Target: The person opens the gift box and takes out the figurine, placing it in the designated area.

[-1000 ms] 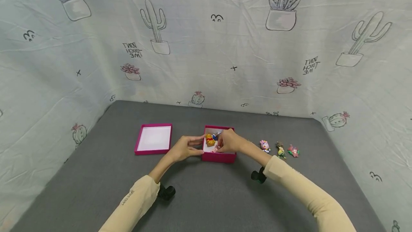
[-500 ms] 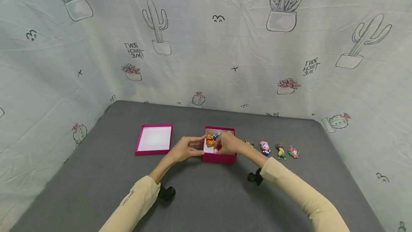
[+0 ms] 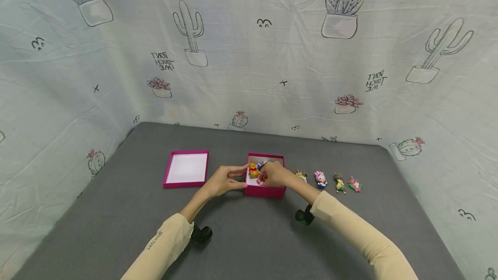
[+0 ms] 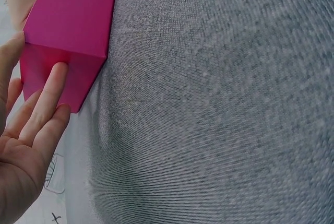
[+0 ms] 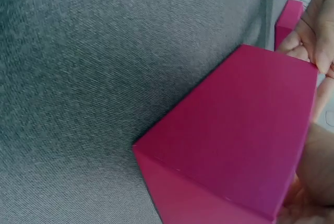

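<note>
One figure (image 3: 300, 175) newly uncovered, right of right hand (image 3: 273, 174); right fingers inside box (image 3: 264, 191), grip cannot tell. Left hand (image 3: 221, 180): fingers apart, against box wall. Placement seemingly unfinished.

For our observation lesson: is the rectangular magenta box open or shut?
Open: the box shows its white interior, and the shallow square magenta lid lies apart.

Clearance around the pink box (image 3: 264, 191)
Left wall: obstructed by the left hand (image 3: 222, 180), with the lid (image 3: 189, 168) beyond. Opening: partly covered by the right hand (image 3: 273, 174); a yellow figurine (image 3: 254, 170) occupies the left interior. Right: row of four figurines (image 3: 320, 179) obstructs low approach. Passage: over the rear rim, or across the table (image 3: 249, 241) to the front wall.
</note>
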Demonstrator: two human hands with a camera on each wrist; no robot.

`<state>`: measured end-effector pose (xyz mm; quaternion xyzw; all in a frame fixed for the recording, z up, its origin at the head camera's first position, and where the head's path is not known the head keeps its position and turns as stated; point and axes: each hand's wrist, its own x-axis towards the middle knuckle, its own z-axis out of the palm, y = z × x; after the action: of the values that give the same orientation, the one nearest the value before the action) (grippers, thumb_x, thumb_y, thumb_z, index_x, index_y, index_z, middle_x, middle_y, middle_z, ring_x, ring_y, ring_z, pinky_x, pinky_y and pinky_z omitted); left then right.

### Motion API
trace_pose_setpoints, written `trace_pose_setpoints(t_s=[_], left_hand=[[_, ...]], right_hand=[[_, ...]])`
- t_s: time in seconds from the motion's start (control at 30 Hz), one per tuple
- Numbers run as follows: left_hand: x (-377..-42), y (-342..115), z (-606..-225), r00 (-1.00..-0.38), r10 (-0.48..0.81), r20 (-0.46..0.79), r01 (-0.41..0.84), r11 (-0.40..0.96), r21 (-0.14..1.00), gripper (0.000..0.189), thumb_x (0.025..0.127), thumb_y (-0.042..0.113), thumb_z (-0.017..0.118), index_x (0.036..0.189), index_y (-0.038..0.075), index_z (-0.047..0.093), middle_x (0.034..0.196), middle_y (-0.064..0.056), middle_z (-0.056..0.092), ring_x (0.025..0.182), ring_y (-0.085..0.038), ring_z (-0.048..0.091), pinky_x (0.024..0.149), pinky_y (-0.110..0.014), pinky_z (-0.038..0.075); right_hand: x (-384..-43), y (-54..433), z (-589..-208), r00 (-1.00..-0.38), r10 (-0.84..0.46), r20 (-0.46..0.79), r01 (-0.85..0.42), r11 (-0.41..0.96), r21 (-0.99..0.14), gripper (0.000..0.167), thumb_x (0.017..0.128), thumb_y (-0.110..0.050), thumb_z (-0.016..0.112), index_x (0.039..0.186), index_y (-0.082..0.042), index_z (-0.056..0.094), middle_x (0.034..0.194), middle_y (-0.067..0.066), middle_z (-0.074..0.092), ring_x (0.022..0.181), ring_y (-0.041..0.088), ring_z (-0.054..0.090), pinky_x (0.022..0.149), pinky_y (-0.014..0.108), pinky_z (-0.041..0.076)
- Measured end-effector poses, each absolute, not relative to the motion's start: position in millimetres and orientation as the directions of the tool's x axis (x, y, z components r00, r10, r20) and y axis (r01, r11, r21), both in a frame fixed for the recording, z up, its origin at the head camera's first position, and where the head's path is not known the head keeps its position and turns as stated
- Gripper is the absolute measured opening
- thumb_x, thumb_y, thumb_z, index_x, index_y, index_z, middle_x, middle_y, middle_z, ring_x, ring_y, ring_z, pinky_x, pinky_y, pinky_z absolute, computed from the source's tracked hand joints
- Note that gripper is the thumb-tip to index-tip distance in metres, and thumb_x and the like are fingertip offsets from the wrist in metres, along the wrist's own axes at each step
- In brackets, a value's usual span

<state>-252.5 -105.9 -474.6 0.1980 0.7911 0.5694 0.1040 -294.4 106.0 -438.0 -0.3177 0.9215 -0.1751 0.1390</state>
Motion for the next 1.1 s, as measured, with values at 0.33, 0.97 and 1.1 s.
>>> trace_pose_setpoints(t_s=[0.33, 0.97, 1.1], left_hand=[[-252.2, -107.3, -472.9, -0.895, 0.44, 0.071, 0.202, 0.258, 0.945, 0.058, 0.085, 0.0, 0.07, 0.137, -0.008, 0.046, 0.135, -0.028, 0.048, 0.12, -0.039, 0.052, 0.087, -0.039, 0.052], [-253.3, -106.3, -472.3, -0.905, 0.422, 0.05, 0.173, 0.258, 0.951, 0.059, 0.085, 0.001, 0.071, 0.138, -0.003, 0.048, 0.137, -0.025, 0.048, 0.121, -0.038, 0.052, 0.087, -0.039, 0.052], [-253.1, -105.6, -472.1, -0.904, 0.427, 0.039, 0.17, 0.274, 0.947, 0.059, 0.085, 0.003, 0.071, 0.139, -0.002, 0.047, 0.138, -0.025, 0.048, 0.121, -0.038, 0.052, 0.087, -0.038, 0.052]], right_hand=[[-303.2, 110.1, -429.2, -0.695, -0.638, -0.333, -0.487, 0.758, -0.434, 0.024, 0.085, 0.004, 0.068, 0.108, 0.0, 0.071, 0.094, 0.007, 0.068, 0.075, 0.012, 0.055, 0.061, 0.023, 0.048], [-320.4, 119.7, -428.0, -0.484, -0.812, -0.327, -0.674, 0.584, -0.452, 0.034, 0.082, 0.003, 0.071, 0.116, 0.001, 0.066, 0.108, 0.009, 0.067, 0.098, 0.021, 0.063, 0.082, 0.029, 0.054], [-324.0, 127.1, -422.1, -0.47, -0.82, -0.327, -0.659, 0.572, -0.488, 0.037, 0.079, -0.002, 0.075, 0.115, 0.001, 0.064, 0.108, 0.008, 0.065, 0.096, 0.02, 0.063, 0.082, 0.029, 0.054]])
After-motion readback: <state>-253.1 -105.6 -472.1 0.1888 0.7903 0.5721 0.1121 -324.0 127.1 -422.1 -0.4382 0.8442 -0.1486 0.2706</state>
